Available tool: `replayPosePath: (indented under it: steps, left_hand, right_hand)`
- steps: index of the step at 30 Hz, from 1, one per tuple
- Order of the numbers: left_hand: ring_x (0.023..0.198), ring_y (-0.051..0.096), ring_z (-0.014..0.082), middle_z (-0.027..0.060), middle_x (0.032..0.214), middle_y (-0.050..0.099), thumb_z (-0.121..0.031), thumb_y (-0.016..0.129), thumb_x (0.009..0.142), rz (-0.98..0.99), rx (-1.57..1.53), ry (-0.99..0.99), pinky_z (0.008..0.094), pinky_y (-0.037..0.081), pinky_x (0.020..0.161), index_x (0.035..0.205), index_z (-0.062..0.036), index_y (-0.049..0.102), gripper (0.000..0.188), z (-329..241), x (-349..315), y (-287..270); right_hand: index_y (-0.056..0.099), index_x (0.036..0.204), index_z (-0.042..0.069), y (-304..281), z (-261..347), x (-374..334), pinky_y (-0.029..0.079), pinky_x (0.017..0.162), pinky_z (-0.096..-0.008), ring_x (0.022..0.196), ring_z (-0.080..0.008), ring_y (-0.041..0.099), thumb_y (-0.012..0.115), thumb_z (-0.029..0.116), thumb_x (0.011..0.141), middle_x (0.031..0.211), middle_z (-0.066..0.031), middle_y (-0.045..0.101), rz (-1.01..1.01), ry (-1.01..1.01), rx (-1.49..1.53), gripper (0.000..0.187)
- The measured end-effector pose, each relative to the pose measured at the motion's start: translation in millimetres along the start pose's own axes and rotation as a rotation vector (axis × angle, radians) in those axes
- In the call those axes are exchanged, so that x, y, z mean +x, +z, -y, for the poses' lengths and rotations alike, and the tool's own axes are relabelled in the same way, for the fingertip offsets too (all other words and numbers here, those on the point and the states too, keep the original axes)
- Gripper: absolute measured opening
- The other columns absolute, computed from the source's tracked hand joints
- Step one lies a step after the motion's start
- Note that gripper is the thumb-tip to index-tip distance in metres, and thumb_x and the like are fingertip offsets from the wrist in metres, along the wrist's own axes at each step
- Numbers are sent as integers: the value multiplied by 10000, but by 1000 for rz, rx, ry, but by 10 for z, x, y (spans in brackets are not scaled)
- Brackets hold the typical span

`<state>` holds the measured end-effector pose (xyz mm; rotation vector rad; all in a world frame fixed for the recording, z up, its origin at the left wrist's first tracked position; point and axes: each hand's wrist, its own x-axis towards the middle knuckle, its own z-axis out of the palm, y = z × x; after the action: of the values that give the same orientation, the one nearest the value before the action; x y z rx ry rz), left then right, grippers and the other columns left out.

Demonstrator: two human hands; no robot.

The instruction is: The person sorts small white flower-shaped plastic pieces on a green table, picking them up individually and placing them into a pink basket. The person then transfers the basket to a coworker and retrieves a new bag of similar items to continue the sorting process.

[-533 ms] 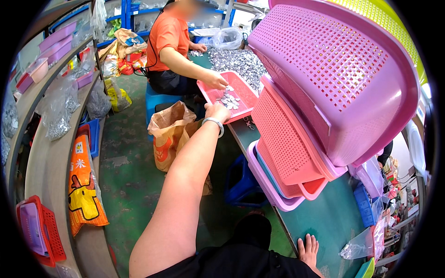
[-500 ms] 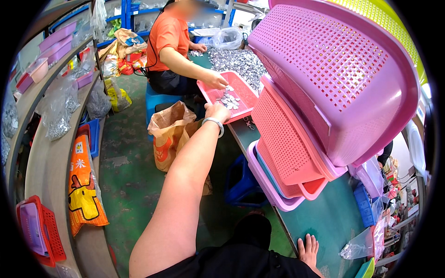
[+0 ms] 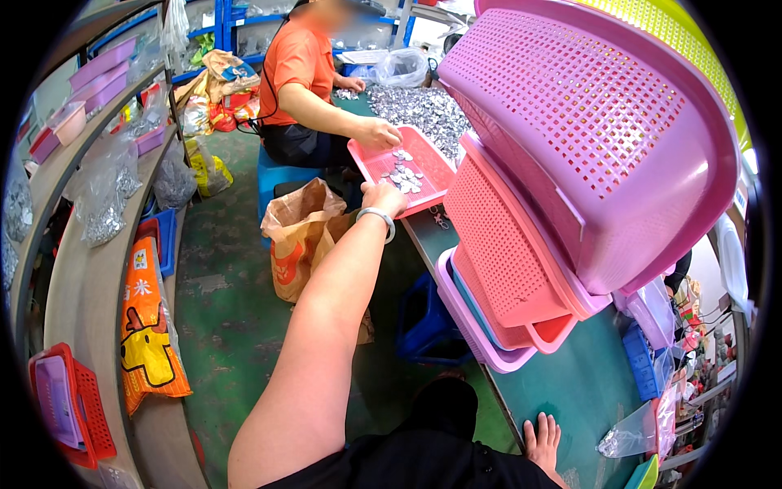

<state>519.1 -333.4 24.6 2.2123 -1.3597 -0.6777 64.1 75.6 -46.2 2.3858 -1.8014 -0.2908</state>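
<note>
We stand in a workroom where a green floor (image 3: 224, 334) runs alongside a green-topped table (image 3: 582, 387). Our left hand (image 3: 384, 198) is at the near rim of a pink tray (image 3: 432, 159), its fingers partly hidden, so we cannot tell whether it grips that rim. The tray reaches out past the table's edge, and a few flat silvery pieces (image 3: 403, 175) lie in it, just beyond our fingers. Just past our grip, at the tray's far left side, is a co-worker's hand (image 3: 380, 134); a silvery heap (image 3: 417, 110) spreads on the table farther out.

To the right of our grip, stacked baskets (image 3: 521, 236) crowd close to the tray's right corner and leave little room on that side; a large purple basket (image 3: 586, 106) leans over them. Just left of and below our grip stands an open paper sack (image 3: 289, 244), near our forearm. Below our grip, a blue stool (image 3: 428, 326) sits beside the table's edge. Farther left, a strip of floor separates the sack from a shelf (image 3: 77, 301). Well apart, nearer our body, our right hand (image 3: 541, 440) rests flat and ungripping on the table, close to its edge.
</note>
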Motion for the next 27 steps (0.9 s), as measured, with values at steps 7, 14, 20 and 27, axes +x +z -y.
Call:
replayPosePath:
  steps: [7,14,20,27]
  left_hand:
    - [1106,503,327,261,1272,381,-128,518,764,-6,-46,-6,307,416,922,1090,40,573,371,-32,-122,-63]
    - [1108,501,331,243,1283,376,-114,551,737,33,9,52,305,418,919,1104,18,571,390,77,226,110]
    - [1073,525,325,233,1260,398,-139,575,737,-6,-22,26,304,430,902,1080,29,581,381,-37,-120,-62]
    - [1067,524,349,249,1259,377,-141,562,746,-24,-98,-52,314,432,896,1086,50,567,390,20,-14,-1]
  right_hand:
    - [366,1261,98,-18,19,-9,199,1010,-564,1250,-436,254,522,187,764,1356,-234,262,-5,2,1,529]
    - [374,1251,99,-21,19,23,216,996,-571,1234,-438,273,510,190,773,1342,-233,276,-20,-6,-17,505]
    - [375,1246,96,-5,-7,-12,223,988,-579,1230,-444,277,523,201,762,1334,-243,286,-34,-21,-20,517]
    - [365,1314,107,-262,104,57,242,995,-539,1249,-410,268,556,217,754,1354,-220,293,-86,-80,-25,602]
